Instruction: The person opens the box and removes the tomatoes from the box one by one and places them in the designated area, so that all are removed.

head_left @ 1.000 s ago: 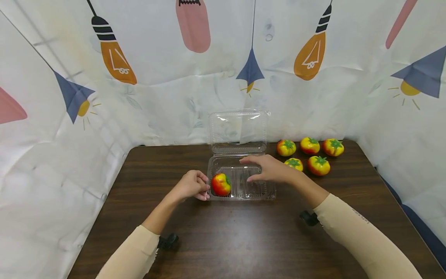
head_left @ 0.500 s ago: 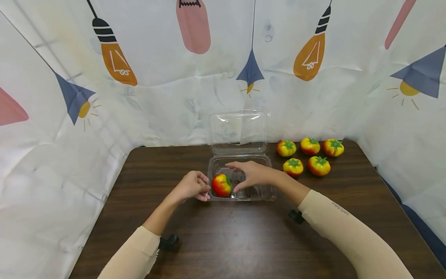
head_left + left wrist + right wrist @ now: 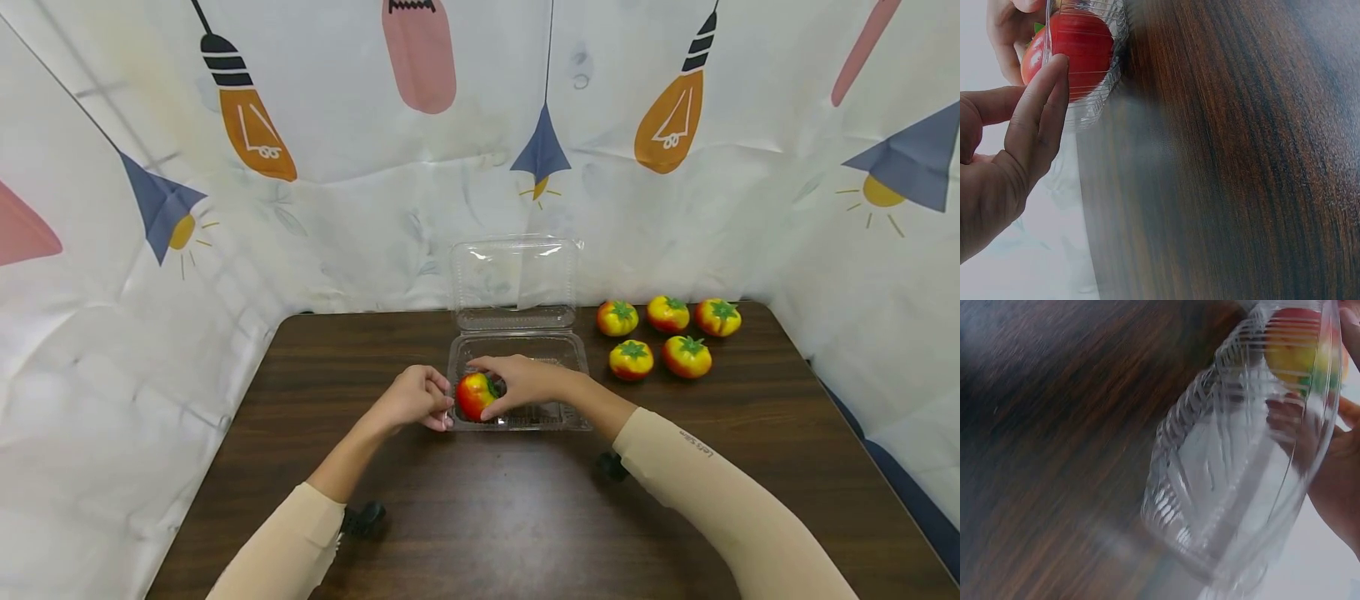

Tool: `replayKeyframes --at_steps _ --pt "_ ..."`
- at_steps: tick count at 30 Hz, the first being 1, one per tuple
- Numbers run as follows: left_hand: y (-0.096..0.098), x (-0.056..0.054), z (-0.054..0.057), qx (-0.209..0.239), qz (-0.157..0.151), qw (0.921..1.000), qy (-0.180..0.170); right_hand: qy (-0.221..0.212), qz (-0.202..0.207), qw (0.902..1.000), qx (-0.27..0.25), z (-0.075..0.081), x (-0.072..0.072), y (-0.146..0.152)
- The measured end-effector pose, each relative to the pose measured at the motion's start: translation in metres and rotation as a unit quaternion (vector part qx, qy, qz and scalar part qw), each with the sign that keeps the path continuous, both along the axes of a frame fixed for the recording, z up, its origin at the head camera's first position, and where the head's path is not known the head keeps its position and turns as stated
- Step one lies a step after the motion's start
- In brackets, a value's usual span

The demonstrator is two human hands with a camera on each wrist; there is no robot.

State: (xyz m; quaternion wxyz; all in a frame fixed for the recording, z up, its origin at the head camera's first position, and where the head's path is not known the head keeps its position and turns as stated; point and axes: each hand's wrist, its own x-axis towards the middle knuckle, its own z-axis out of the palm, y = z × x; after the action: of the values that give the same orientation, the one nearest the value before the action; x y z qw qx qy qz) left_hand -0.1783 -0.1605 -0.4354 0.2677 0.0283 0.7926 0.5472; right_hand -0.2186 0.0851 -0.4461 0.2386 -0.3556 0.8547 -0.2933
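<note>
A clear plastic clamshell container (image 3: pixel 547 417) lies on the table with its lid (image 3: pixel 513 279) raised at the back. Inside its left end sits a red and yellow tomato (image 3: pixel 474 396) with a green stalk top. My left hand (image 3: pixel 412 400) pinches the container's left rim; in the left wrist view its fingertips (image 3: pixel 1057 65) are at that rim, beside the tomato. From the right, my right hand (image 3: pixel 528 383) reaches into the container, thumb and fingers curved round the tomato. In the right wrist view, the tomato (image 3: pixel 1291 353) shows through the ribbed clear wall.
Several more red and yellow tomatoes (image 3: pixel 686 357) stand in two rows on the brown wooden table (image 3: pixel 487 517), at the back right beside the container. Behind the table hangs a white cloth (image 3: pixel 360 225) printed with lamps and bulbs.
My right hand has moved left across the container to the tomato, and its fingers have closed in round it. My left hand has stayed at the rim.
</note>
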Motion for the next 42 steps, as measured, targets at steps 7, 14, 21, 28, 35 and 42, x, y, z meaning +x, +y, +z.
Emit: replayKeyframes --at_steps 7,14,21,28,35,42 --pt "-0.003 0.0 0.0 -0.001 -0.004 1.0 -0.001 0.027 -0.01 0.9994 0.021 -0.009 0.001 -0.011" --pt "-0.001 -0.001 0.001 -0.003 -0.004 1.0 -0.001 0.044 -0.003 0.999 0.008 -0.011 0.002 -0.013" --pt "0.004 -0.003 0.003 0.002 -0.009 1.0 0.0 0.042 -0.015 0.999 0.0 -0.006 0.003 -0.008" --pt "0.002 -0.003 0.001 0.003 -0.005 1.0 -0.004 0.033 -0.018 0.9992 -0.016 -0.003 0.004 -0.005" --pt "0.001 -0.001 0.001 -0.002 -0.003 1.0 0.001 0.028 -0.028 0.9985 -0.037 -0.001 0.004 0.002" --pt "0.0 0.0 0.002 -0.003 -0.007 1.0 0.005 0.046 -0.049 0.9969 -0.041 0.005 0.006 0.014"
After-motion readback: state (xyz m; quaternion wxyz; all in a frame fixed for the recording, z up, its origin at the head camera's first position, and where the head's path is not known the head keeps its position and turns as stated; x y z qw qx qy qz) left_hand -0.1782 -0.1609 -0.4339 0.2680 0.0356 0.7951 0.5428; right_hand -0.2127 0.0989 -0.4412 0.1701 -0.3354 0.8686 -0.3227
